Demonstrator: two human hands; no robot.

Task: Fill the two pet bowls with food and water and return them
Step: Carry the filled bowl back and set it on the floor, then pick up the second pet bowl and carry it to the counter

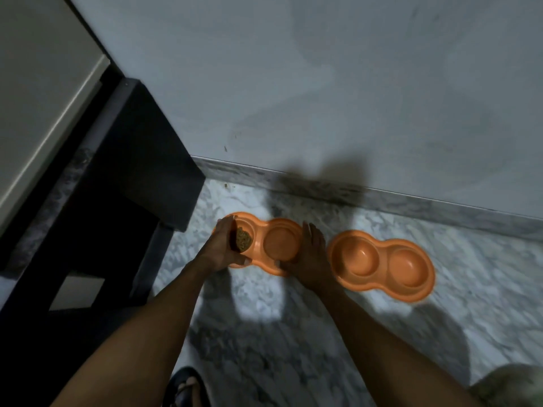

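Two orange double pet bowls lie on the marble floor by the wall. The left bowl (280,240) has brown kibble (244,239) in its left cup; its right cup looks bare, and I cannot tell whether water is in it. My left hand (219,249) grips this bowl's left end, and my right hand (310,259) grips its right end. The right bowl (382,264) sits beside my right hand, both of its cups without food.
A dark cabinet base (123,201) stands close on the left, touching the left bowl's end. A grey skirting (382,198) runs along the wall behind the bowls. My sandalled foot (188,389) is at the bottom, and a pale furry shape (511,386) at bottom right.
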